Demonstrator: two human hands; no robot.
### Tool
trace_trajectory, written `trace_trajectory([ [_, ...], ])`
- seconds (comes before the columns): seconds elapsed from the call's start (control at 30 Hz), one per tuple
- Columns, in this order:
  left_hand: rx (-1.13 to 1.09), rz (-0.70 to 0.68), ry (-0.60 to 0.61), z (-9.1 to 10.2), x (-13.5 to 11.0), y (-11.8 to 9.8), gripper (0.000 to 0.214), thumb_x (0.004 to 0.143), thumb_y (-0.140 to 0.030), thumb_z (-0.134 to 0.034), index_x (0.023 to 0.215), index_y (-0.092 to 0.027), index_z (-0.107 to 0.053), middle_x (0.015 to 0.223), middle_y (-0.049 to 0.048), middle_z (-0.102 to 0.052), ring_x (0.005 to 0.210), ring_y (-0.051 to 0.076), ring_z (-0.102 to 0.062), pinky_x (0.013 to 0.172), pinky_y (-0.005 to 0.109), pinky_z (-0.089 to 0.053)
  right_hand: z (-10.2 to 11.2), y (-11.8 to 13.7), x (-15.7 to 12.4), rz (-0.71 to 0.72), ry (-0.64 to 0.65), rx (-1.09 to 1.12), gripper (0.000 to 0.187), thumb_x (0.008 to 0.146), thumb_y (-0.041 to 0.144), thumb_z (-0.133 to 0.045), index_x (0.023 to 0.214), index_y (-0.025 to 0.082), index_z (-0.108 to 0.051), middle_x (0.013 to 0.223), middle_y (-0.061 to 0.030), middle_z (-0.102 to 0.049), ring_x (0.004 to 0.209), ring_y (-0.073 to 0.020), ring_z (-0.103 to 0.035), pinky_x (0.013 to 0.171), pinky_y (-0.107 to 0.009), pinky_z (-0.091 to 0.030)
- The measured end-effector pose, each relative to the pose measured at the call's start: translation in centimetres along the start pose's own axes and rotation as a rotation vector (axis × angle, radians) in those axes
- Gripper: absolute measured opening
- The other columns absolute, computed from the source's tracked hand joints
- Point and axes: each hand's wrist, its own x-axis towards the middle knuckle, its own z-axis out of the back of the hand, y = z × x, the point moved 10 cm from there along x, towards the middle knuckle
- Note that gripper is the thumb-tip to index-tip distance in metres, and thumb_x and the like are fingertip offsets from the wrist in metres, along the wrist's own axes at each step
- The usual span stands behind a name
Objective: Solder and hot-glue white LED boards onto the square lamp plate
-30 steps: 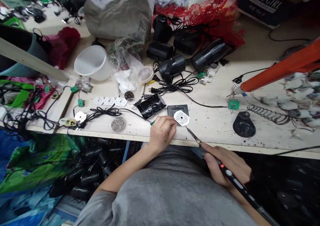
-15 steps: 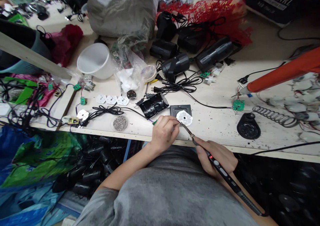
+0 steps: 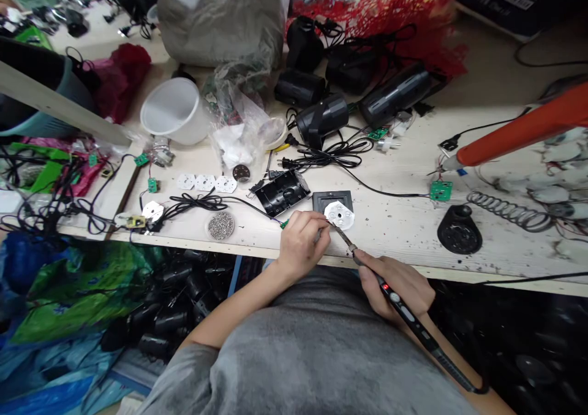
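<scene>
— What's the right hand (image 3: pixel 397 283) got, down there at lower centre?

— A soldering iron (image 3: pixel 416 323). The fingers are wrapped closed round its black handle like a pen, and a small red light shows on the handle between them. The cord end runs off toward the lower right.

— And the tip?

— It slants up and to the left and meets the near left edge of the white disc (image 3: pixel 340 214), just where the other hand's fingertips are.

— Where does that disc sit?

— Centre of the frame, near the front edge of the workbench (image 3: pixel 395 231). It lies on a black square frame (image 3: pixel 331 197), overhanging it on the near side.

— The left hand (image 3: pixel 301 243)?

— It's curled tight just left of the disc, fingertips pressed together against its rim. Whether they pinch the rim itself or something thin, I can't tell from here.

— What's around them?

— A black housing (image 3: pixel 282 192) lies just left of the frame, with a black cable trailing left from it. Further left along the bench edge is a round dish of metal bits (image 3: pixel 221 225), and above that a row of white hexagonal plates (image 3: pixel 206 182). A white bowl (image 3: pixel 172 110) lies tipped on its side in the upper left.

— To the right?

— A black round part (image 3: pixel 459 230) sits well apart from the disc. There's a small green board (image 3: pixel 441 190) above it, a coiled spring (image 3: pixel 505 209) beyond, and an orange tool (image 3: pixel 523 130) slants in from the right edge.
</scene>
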Motion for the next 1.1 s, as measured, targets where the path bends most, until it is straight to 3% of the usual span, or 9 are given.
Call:
trace_trajectory([
  [0.2, 0.006, -0.003, -0.018, 0.0, 0.0, 0.0, 0.009, 0.091, -0.012, -0.064, 0.091, -0.020, -0.061, 0.091, 0.0036, -0.073, 0.084, 0.017, -0.067, 0.076, 0.032, -0.053, 0.4, 0.2, 0.5, 0.011, 0.006, 0.012, 0.039, 0.090, 0.006, -0.064, 0.126, 0.018, -0.069, 0.080, -0.0020, -0.076, 0.056, -0.0117, -0.064, 0.054, -0.024, -0.054],
  [0.5, -0.003, 0.014, -0.030, 0.0, 0.0, 0.2, 0.009, 0.091, -0.011, -0.063, 0.091, -0.021, -0.061, 0.091, 0.0040, -0.073, 0.083, 0.018, -0.066, 0.076, 0.033, -0.053, 2.3, -0.3, 0.4, -0.039, 0.007, 0.002, 0.044, 0.091, 0.009, -0.062, 0.131, 0.027, -0.067, 0.081, 0.0011, -0.075, 0.060, -0.0154, -0.069, 0.052, -0.027, -0.056],
  [0.73, -0.038, 0.026, 0.039, 0.2, 0.3, -0.2, 0.003, 0.095, -0.019, -0.061, 0.098, -0.020, -0.062, 0.094, 0.0056, -0.073, 0.090, 0.019, -0.068, 0.079, 0.034, -0.053, 1.6, -2.0, 0.1, -0.109, 0.006, -0.017, 0.054, 0.089, 0.006, -0.066, 0.140, 0.024, -0.062, 0.089, -0.0039, -0.072, 0.070, -0.0163, -0.069, 0.061, -0.028, -0.058],
  [0.83, 0.026, 0.035, 0.012, 2.8, 1.0, 0.4, 0.006, 0.098, -0.022, -0.059, 0.102, -0.020, -0.062, 0.094, 0.0055, -0.073, 0.090, 0.019, -0.068, 0.079, 0.034, -0.053, 0.6, -2.9, 0.8, -0.072, -0.026, -0.108, 0.053, 0.089, 0.009, -0.069, 0.137, 0.030, -0.063, 0.093, -0.0035, -0.064, 0.071, -0.0132, -0.065, 0.062, -0.025, -0.058],
  [0.97, 0.281, 0.082, -0.099, 9.6, 2.0, 3.6, 0.011, 0.094, -0.014, -0.058, 0.101, -0.020, -0.064, 0.094, 0.0054, -0.073, 0.086, 0.020, -0.065, 0.078, 0.036, -0.051, -2.4, -3.8, 2.3, -0.007, 0.038, -0.148, 0.043, 0.089, 0.025, -0.075, 0.131, 0.026, -0.064, 0.100, -0.0053, -0.057, 0.075, -0.0129, -0.062, 0.062, -0.023, -0.057],
  [1.03, 0.420, 0.130, -0.070, 12.2, 2.0, 6.2, 0.021, 0.090, -0.006, -0.053, 0.098, -0.021, -0.066, 0.096, 0.0066, -0.072, 0.088, 0.023, -0.062, 0.079, 0.039, -0.050, -4.1, -3.9, 2.9, 0.021, 0.117, -0.124, 0.044, 0.088, 0.033, -0.076, 0.130, 0.021, -0.064, 0.103, -0.0079, -0.057, 0.081, -0.0165, -0.063, 0.065, -0.027, -0.058],
  [1.1, 0.531, 0.163, 0.047, 13.2, 1.7, 8.6, 0.032, 0.084, 0.001, -0.050, 0.099, -0.021, -0.068, 0.100, 0.0080, -0.071, 0.089, 0.026, -0.059, 0.080, 0.042, -0.049, -5.1, -4.1, 3.3, 0.012, 0.154, -0.101, 0.039, 0.090, 0.030, -0.072, 0.127, 0.019, -0.065, 0.103, -0.0090, -0.058, 0.087, -0.0195, -0.065, 0.070, -0.030, -0.059],
])
